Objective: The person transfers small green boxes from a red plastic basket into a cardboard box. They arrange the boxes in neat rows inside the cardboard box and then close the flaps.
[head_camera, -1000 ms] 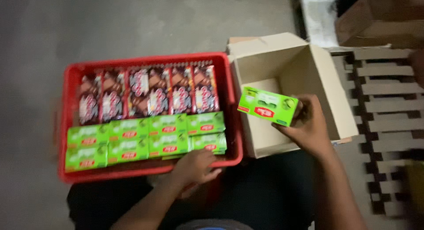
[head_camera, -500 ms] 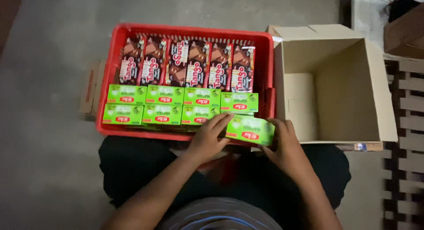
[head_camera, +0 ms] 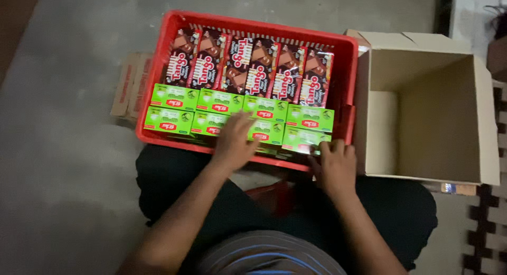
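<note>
Since a moment ago, the green box [head_camera: 305,141] has gone from raised into the red crate [head_camera: 158,69].
Right hand [head_camera: 335,166] fingers press it, not gripping; left hand [head_camera: 235,140] lies flat, fingers spread, on neighbouring green boxes [head_camera: 211,116].

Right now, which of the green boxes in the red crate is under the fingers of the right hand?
The green box at the right end of the near row, in the crate's corner beside the cardboard carton.

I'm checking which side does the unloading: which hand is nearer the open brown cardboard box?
Right. The right hand rests at the red plastic crate's corner beside the open brown cardboard box; the left hand lies farther left on green packs.
</note>
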